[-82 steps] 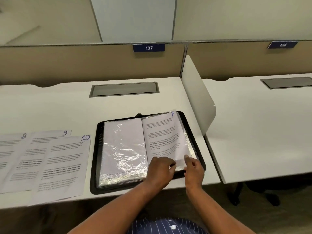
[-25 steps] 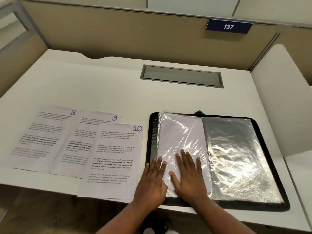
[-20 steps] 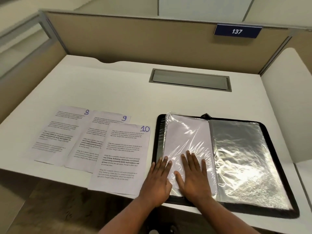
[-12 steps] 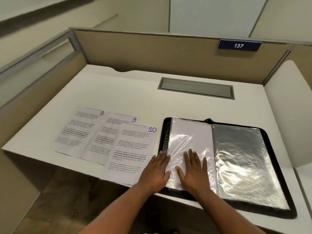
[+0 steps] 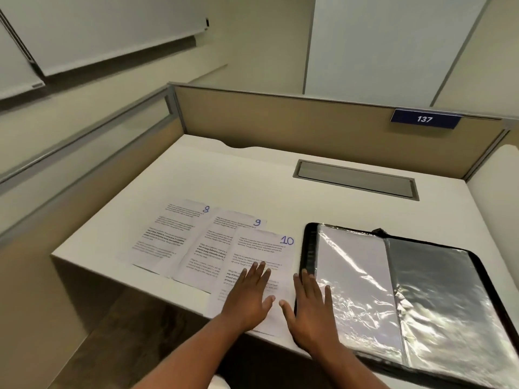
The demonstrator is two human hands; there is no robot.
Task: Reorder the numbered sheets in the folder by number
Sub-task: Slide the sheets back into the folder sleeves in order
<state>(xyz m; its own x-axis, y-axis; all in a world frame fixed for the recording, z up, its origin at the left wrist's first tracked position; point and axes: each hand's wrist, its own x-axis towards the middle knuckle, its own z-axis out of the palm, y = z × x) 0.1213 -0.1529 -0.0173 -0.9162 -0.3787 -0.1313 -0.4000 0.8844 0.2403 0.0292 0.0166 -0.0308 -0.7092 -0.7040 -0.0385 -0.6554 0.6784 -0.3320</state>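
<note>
progress looks past halfway, if the numbers stop at ten: three sheets lie outside the folder (image 5: 306, 248) on the white desk (image 5: 238, 175), fanned and overlapping, with sheet 8 (image 5: 171, 231) farthest left, sheet 9 (image 5: 222, 242) over its edge, and sheet 10 (image 5: 261, 248) on top, nearest the folder. the folder lies open just right of them; its left sleeve (image 5: 354, 265) shows a plain white page with no number visible, and its right sleeve (image 5: 438, 290) looks empty, dark backing showing through the plastic. whatever sits in the sleeves underneath cannot be seen, so the order of the lower numbers is unknown. left hand (image 5: 247, 297) rests flat on the lower part of sheet 10, fingers straight and close together, thumb out to the side, pinching nothing. right hand (image 5: 311, 315) lies flat over the folder's left rim, fingers straight and slightly spread, thumb toward sheet 10, holding nothing. left to do, i judge: slot 8, 9 and 10 into sleeves in turn
</note>
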